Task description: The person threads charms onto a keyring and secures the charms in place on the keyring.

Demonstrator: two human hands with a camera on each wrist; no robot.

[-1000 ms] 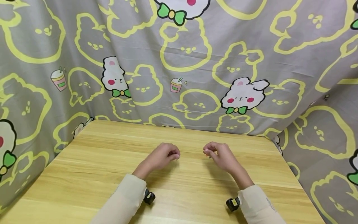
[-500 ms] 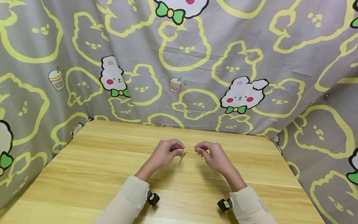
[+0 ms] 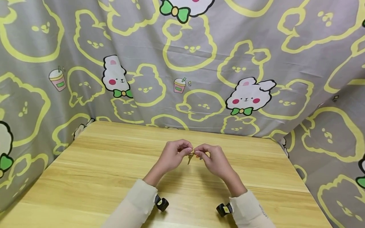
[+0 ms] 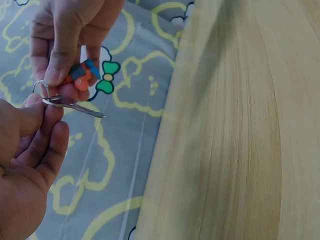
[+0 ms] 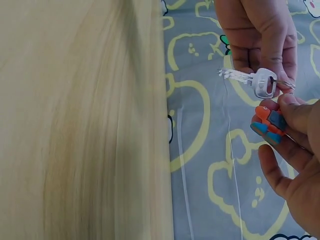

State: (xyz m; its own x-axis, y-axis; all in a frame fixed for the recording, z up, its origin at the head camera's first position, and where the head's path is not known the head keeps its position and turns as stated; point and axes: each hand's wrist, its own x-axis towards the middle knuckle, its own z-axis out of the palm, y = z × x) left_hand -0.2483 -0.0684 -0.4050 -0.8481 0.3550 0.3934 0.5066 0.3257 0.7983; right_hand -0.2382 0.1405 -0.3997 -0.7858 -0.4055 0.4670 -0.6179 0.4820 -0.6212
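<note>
My left hand [image 3: 173, 155] and right hand [image 3: 214, 158] meet fingertip to fingertip above the wooden table. Between left thumb and fingers I pinch a silver key [image 5: 260, 79] by its head end; its blade hangs free, pointing down. A thin metal split ring [image 5: 286, 85] runs through the key's head and reaches the right fingertips. A small orange and blue figure charm [image 5: 276, 120] with a grey middle is pinched in my right hand; the left wrist view shows the charm [image 4: 82, 79] partly covered by fingers.
The wood-grain table [image 3: 114, 186] spreads below both hands. A grey curtain [image 3: 199, 72] with yellow outlines and cartoon bunnies hangs behind and along both sides. A small black camera sits at each wrist, the left camera [image 3: 162, 204] and the right camera [image 3: 223, 209].
Both hands have come inward from well apart until their fingertips meet. The key, unseen in the left hand a second ago, now hangs in view between them.
</note>
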